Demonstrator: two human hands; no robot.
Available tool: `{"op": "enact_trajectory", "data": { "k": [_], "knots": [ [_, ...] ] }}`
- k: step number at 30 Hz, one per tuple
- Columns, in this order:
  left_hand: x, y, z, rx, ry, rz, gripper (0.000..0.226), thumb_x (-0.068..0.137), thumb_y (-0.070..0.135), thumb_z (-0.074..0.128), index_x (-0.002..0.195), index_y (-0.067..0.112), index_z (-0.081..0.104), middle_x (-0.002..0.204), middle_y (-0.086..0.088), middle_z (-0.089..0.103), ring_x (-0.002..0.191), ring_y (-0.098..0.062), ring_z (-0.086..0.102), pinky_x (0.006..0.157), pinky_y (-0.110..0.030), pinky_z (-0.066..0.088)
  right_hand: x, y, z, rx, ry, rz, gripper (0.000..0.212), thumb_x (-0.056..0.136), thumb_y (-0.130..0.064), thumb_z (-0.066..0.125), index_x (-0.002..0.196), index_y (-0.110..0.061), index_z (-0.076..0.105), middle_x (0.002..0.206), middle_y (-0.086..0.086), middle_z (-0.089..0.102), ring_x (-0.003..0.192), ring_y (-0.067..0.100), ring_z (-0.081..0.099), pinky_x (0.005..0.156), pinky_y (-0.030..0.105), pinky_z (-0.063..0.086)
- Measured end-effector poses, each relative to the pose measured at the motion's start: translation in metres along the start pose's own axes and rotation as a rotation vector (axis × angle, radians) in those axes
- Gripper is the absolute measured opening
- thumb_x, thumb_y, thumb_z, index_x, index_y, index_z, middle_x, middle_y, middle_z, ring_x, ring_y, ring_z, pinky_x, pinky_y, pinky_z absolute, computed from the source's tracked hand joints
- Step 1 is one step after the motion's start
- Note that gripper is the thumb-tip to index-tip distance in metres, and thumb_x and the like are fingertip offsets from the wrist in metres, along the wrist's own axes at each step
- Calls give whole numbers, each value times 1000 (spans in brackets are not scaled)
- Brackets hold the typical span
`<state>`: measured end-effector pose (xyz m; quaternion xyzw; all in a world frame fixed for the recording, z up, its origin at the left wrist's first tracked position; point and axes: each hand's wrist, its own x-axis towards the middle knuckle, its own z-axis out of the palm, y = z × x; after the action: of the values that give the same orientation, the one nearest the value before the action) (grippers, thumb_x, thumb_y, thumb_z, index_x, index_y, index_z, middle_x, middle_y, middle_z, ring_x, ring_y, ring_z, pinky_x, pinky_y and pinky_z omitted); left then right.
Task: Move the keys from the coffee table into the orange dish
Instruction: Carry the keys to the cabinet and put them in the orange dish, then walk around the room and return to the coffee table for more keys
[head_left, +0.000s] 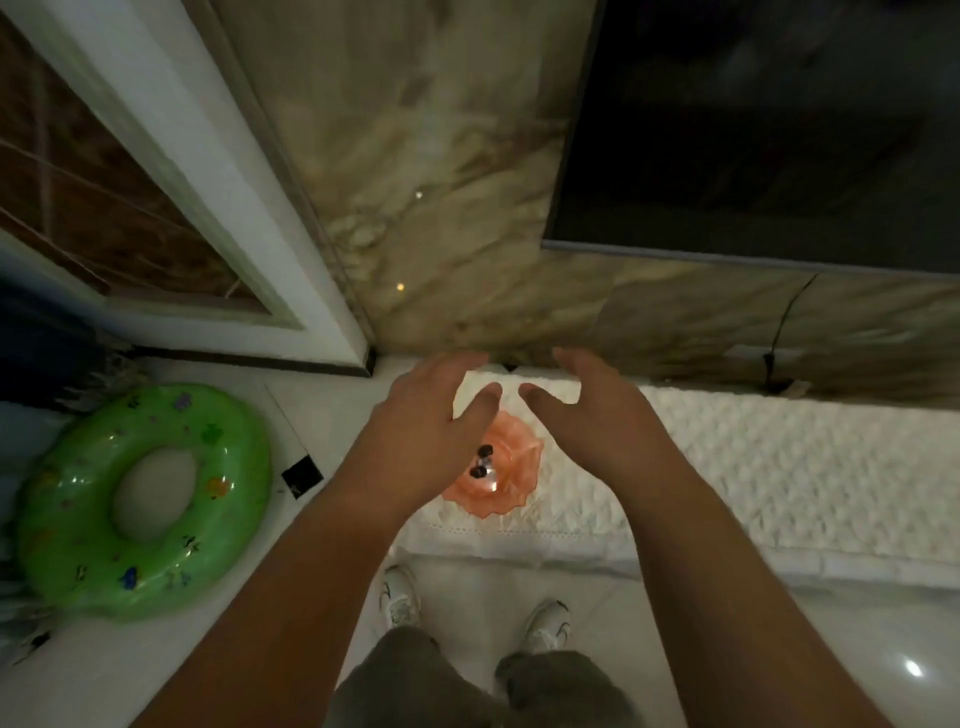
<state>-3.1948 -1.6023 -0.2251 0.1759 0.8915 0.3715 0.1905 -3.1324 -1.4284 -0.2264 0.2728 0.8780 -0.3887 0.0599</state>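
Observation:
The orange dish (511, 467), translucent with a scalloped rim, stands on a white textured cloth (727, 457) over a low shelf against the wall. Inside the dish lie the keys (483, 465), dark heads and a glint of metal. My left hand (431, 421) hovers above the dish's left side, fingers spread and holding nothing. My right hand (592, 410) floats above the dish's right side, also spread and holding nothing. Part of the dish is hidden under my left hand.
A green inflatable swim ring (145, 499) lies on the floor at left. A dark TV screen (753, 124) hangs on the marble wall above the shelf. A white door frame (208, 208) stands at left. My shoes (400, 595) are just below the shelf edge.

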Motion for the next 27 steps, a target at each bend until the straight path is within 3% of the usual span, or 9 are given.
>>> {"op": "enact_trajectory", "data": {
  "k": [3,6,11,17,23,27],
  "knots": [
    [-26,48,-41,-3,123,133,49,86,62,38,133,48,42,135,20,48,124,-1,43,102,-34,40,-24,-37,-50,112,46,-89,59,80,-66,59,132,-39,51,118,-29,57,118,7,53,79,20,40],
    [-43,84,-75,10,204,222,48,86,65,36,133,54,36,127,30,40,119,10,37,95,-24,33,-39,-69,-93,142,82,-151,68,79,-70,56,138,-40,45,140,-14,51,123,12,51,94,33,45],
    [-55,122,-120,-41,263,294,47,85,68,36,129,55,42,125,32,46,119,12,42,96,-24,37,-70,-109,-146,207,166,-247,63,81,-67,57,138,-43,45,144,-18,45,122,4,45,99,35,44],
    [-54,138,-159,-53,217,351,48,80,73,39,126,58,44,128,28,49,117,13,44,96,-27,42,-92,-142,-165,149,272,-295,66,84,-62,57,143,-42,38,148,-17,42,129,7,44,100,36,44],
    [-40,144,-204,-32,138,469,45,83,69,42,126,57,44,118,38,46,119,16,39,98,-28,41,-98,-171,-168,199,445,-286,66,83,-61,60,141,-51,31,146,-23,40,126,1,42,88,28,41],
    [-24,139,-228,45,112,530,45,84,68,39,128,57,41,121,33,41,120,8,40,98,-30,40,-96,-189,-161,182,468,-243,67,81,-63,61,139,-55,29,150,-23,34,121,-4,36,88,28,39]
  ]
}}
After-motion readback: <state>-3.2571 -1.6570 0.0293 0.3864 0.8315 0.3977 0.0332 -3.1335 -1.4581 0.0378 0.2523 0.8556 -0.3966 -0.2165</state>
